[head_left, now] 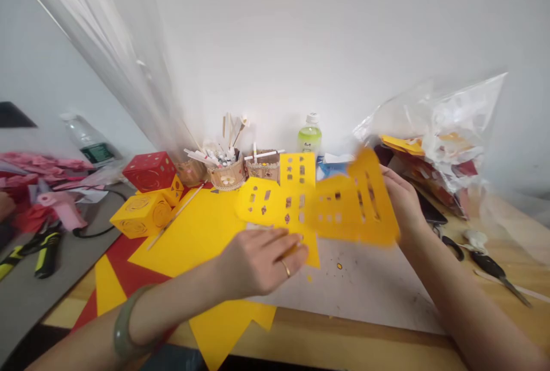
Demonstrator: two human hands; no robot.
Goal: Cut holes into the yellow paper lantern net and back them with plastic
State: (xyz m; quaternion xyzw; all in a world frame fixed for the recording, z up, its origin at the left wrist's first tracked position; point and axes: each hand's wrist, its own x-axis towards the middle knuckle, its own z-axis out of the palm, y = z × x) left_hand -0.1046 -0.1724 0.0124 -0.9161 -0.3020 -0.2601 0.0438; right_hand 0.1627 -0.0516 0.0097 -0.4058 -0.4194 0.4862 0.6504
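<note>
A yellow paper cut-out [296, 204], roughly cross-shaped with rows of small punched openings, is held up above the table. My right hand [401, 199] grips its right flap, which is blurred by motion; the fingers are partly behind the paper. In front of the lower part, my left hand [268, 259] has its fingers bent and close together against the cut-out, with a ring on one finger. The thumb of that hand is hard to see. Beneath lies a white sheet [369, 285] with small scraps on it.
Yellow sheets [193, 227] and red paper [131, 265] cover the left-centre. Yellow and red paper boxes [144, 213] are stacked there. Behind stand decorated pots [227, 176] and a green drink bottle [310, 133]. Scissors [494, 265] lie right; a pink glue gun [64, 207] and pliers [47, 250] left.
</note>
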